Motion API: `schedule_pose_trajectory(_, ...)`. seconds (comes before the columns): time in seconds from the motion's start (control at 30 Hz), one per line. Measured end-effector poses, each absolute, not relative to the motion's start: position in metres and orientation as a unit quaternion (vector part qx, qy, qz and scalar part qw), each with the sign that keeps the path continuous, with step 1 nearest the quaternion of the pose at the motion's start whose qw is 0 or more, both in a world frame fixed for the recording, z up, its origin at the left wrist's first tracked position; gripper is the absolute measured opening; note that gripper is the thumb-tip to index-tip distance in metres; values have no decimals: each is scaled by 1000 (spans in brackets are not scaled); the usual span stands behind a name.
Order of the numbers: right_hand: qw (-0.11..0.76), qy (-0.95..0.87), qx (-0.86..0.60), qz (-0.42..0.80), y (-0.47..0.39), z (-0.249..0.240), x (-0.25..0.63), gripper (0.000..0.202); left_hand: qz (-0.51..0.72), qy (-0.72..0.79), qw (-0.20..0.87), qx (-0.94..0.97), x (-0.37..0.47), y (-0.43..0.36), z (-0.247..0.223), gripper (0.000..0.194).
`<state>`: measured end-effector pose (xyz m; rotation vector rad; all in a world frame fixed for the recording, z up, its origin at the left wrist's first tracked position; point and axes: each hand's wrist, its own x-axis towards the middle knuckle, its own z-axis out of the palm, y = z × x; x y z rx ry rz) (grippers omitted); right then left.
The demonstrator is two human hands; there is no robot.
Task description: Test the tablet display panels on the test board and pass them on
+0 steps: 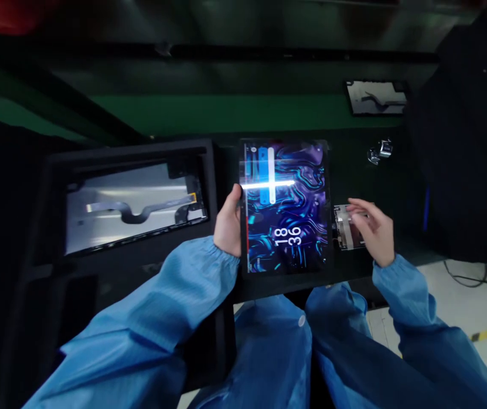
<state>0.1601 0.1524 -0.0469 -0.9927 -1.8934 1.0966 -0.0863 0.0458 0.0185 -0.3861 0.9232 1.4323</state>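
A lit display panel (286, 210) lies in front of me, showing a blue and purple swirl picture with the digits 18 and 36 turned sideways. At its left edge, my left hand (228, 222) grips it with the thumb up and the other fingers hidden. To the panel's right sits a small circuit board (346, 228) with a pale strip across it. Over that board is my right hand (373, 227), its fingers bent and apart. Whether its fingertips touch the board is unclear.
On the left, a black foam tray (128, 149) holds a silver-backed screen panel (158, 190) with a flex cable. Another such panel (375, 97) lies at the back right. Nearer is a small shiny metal object (382, 151). A cable (467, 278) runs at lower right.
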Motion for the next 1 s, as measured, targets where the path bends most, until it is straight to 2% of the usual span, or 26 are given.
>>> schedule_pose_trajectory(0.07, 336, -689, -339, 546, 138, -45, 140, 41, 642, 408, 632, -148, -85, 45, 15, 66)
schedule_pose_trajectory(0.13, 334, -659, -335, 585, 126, -46, 118, 40, 664, 416, 608, -132, -82, 45, 12, 60)
schedule_pose_trajectory(0.23, 357, -645, -381, 557, 115, -50, 95, 39, 695, 415, 573, -124, -76, 45, 10, 52)
schedule_pose_trajectory(0.37, 353, -667, -393, 526, 114, -43, 89, 63, 722, 408, 547, -116, -74, 46, 7, 46)
schedule_pose_trajectory(0.57, 341, -692, -338, 539, 119, -33, 96, 55, 721, 423, 540, -96, -79, 42, 0, 39)
schedule_pose_trajectory(0.7, 327, -724, -378, 475, 118, -39, 98, 63, 716, 408, 559, -97, -82, 41, -3, 39)
schedule_pose_trajectory(0.8, 318, -755, -395, 415, 130, -29, 104, 67, 741, 406, 529, -79, -84, 40, -13, 37)
schedule_pose_trajectory(0.9, 333, -788, -376, 356, 163, 4, 107, 55, 754, 397, 519, -68, -85, 41, -23, 32)
schedule_pose_trajectory(1.0, 271, -858, -353, 257, 209, 41, 100, 35, 742, 390, 540, -73, -85, 41, -22, 34)
